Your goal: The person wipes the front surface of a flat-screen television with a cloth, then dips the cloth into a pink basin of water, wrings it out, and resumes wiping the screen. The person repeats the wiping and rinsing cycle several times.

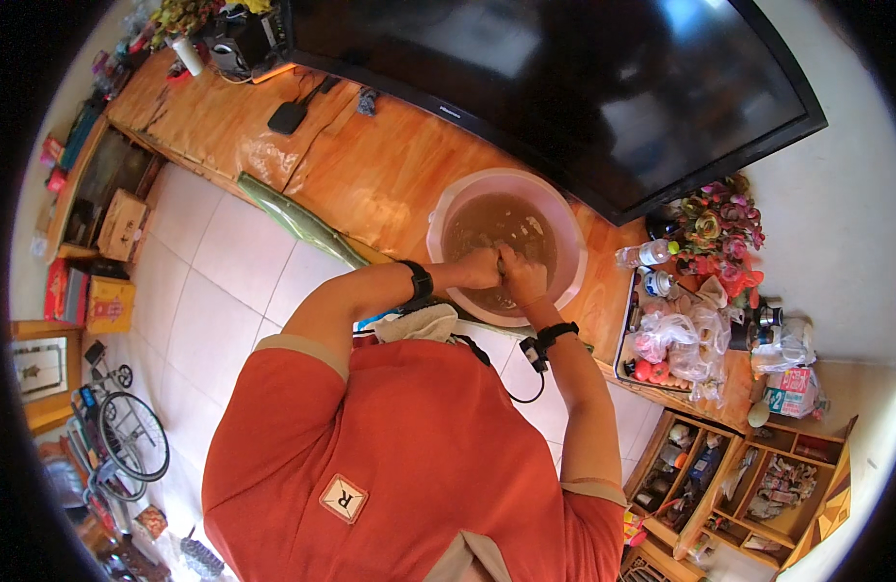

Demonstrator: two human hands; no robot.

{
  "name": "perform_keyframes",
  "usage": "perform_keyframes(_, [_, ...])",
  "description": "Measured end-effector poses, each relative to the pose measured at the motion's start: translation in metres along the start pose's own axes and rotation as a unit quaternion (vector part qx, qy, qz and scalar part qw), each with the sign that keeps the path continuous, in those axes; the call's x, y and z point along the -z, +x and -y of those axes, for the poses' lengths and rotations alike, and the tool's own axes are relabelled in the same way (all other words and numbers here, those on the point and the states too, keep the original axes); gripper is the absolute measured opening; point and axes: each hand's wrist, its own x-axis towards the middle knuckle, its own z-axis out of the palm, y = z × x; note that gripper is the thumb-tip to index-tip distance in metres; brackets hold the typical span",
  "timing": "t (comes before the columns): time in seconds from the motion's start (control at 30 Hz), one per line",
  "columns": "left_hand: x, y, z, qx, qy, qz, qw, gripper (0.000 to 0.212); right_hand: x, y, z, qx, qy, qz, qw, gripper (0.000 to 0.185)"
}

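Observation:
A pale pink plastic basin (pixel 442 218) stands on a wood-patterned cabinet top, with murky brown water (pixel 520 218) in it. Over the water, my left hand (pixel 483 268) and my right hand (pixel 524 278) meet, both closed around a small greenish-brown item (pixel 501 266). Fingers hide most of that item, so its kind is unclear. Light flecks or bubbles show on the water. Behind the wrists, a light cloth (pixel 416 324) lies at my waist, against the cabinet's front edge.
A large television (pixel 549 80) stands behind the basin. To the right are a plastic bottle (pixel 644 254), artificial flowers (pixel 717 218) and a tray (pixel 622 342) of bagged food and tomatoes. Clear plastic sheeting (pixel 295 218) hangs over the front edge. Open drawers (pixel 753 495) and a wheelchair (pixel 131 436) are farther off.

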Motion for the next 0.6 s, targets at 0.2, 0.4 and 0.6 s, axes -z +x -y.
perform_keyframes(0.2, [-0.004, 0.003, 0.004, 0.017, 0.028, 0.014, 0.999, 0.039, -0.005, 0.0, -0.002, -0.008, 0.008, -0.003, 1.0, 0.039])
perform_keyframes(0.4, [-0.014, 0.008, 0.016, -0.011, 0.016, -0.035, 0.999, 0.055, 0.004, 0.001, 0.0, -0.136, 0.049, 0.148, 0.978, 0.041])
perform_keyframes(0.6, [0.007, 0.017, 0.025, 0.01, -0.031, 0.045, 0.998, 0.053, 0.015, -0.012, -0.025, -0.209, 0.349, 0.08, 0.91, 0.043])
